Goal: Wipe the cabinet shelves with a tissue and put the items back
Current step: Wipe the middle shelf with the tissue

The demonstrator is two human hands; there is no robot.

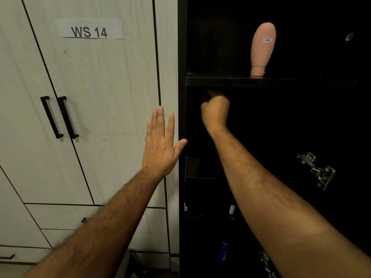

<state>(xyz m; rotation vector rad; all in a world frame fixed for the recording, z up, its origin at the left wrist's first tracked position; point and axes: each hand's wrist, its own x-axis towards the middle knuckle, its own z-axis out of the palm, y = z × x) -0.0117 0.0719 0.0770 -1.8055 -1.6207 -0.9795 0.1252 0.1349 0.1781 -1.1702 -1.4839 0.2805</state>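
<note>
Head view: right hand (pixel 215 111) fisted, tissue unseen.

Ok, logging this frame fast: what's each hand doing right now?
Left hand: open, flat against the white cabinet.
Right hand: fingers curled, inside the dark cabinet; contents cannot be told.

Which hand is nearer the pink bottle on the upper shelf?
Right. The right hand is fisted just under the pink bottle's shelf; the left hand lies flat on the white cabinet door.
</note>
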